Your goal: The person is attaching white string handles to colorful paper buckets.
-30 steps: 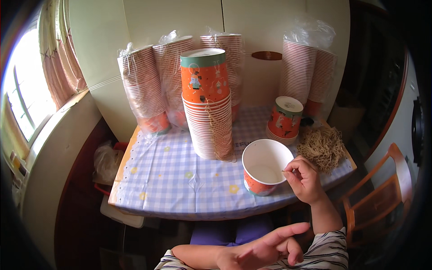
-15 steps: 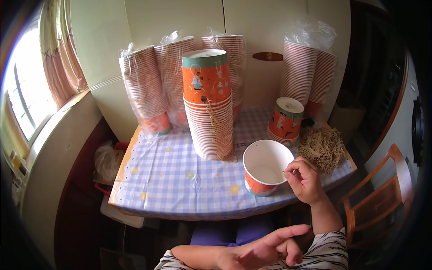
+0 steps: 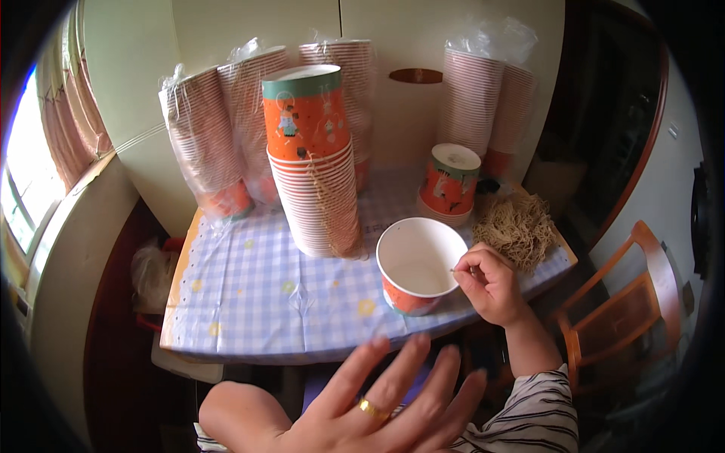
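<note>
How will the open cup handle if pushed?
The open cup is probably light for its size: thin-walled, and it looks empty. Its unsupported wide mouth might flex under a squeeze. A high push could tip it, since it narrows toward the base.

My table is spread with a blue-and-white checked cloth. Along its far edge I have bagged cup stacks, left and right. A tall inverted stack stands mid-table; a short inverted stack and a tan string heap sit toward the right edge, an upright open cup nearer the front edge.
</note>
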A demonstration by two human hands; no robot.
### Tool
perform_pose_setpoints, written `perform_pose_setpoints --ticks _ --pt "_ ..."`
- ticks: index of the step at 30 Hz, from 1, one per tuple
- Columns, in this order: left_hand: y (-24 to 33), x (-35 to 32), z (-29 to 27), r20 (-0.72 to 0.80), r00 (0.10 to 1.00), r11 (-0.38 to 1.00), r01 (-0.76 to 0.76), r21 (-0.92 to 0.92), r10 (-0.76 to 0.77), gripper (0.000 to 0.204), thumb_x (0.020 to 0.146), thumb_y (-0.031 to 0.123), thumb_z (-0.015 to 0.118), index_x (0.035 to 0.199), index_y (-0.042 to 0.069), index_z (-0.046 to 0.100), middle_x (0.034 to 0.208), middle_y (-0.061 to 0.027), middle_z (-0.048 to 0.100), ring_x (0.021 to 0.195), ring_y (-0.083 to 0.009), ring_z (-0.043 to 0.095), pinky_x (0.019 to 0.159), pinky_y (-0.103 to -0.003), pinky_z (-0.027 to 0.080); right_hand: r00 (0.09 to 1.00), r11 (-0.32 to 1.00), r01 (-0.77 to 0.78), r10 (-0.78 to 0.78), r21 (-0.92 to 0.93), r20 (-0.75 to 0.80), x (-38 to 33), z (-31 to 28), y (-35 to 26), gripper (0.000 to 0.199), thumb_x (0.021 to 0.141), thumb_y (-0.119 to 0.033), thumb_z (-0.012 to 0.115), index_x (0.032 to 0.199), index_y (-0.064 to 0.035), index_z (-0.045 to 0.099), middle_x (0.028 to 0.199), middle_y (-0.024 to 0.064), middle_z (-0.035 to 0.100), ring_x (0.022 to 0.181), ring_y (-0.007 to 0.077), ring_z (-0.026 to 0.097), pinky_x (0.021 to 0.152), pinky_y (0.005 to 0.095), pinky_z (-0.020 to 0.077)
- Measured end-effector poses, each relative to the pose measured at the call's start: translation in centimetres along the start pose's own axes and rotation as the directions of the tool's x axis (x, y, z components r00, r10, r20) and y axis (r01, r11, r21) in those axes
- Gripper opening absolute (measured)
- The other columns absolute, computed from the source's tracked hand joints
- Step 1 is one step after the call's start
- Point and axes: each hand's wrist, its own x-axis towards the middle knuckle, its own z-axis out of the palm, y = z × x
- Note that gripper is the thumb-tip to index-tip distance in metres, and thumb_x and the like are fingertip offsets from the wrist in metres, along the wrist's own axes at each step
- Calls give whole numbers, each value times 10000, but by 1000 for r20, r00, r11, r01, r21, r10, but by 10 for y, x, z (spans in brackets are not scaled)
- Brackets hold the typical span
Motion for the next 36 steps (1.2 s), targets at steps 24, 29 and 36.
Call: perform_pose_setpoints --ticks 24,29,36 --pt "-22 44 -62 278 932 876 -327 356 235 408 951 406 375 1289 238 531 1209 -117 588 966 -241 610 820 -371 490 1000 998 -15 15 55 -7 10 7 3 56 801 -38 629 821 -34 576 758 41 557 601 120 499 539 248 399" --pt "-26 115 -43 262 965 917 -116 382 13 397 926 362 439 1262 170 526 1199 -138 576 1007 -249 589 867 -380 467 995 993 -101 100 63 13 -4 -17 1 81 806 -27 623 869 -14 574 799 43 572 682 106 548 563 238 427" --pt "2 59 -75 259 920 841 120 528 -294 409 882 284 549 1217 51 516 1182 -176 556 1078 -265 553 948 -394 426 998 994 -60 60 88 5 2 -3 18 63 818 -11 616 858 -12 568 779 17 528 655 58 485 562 198 398"
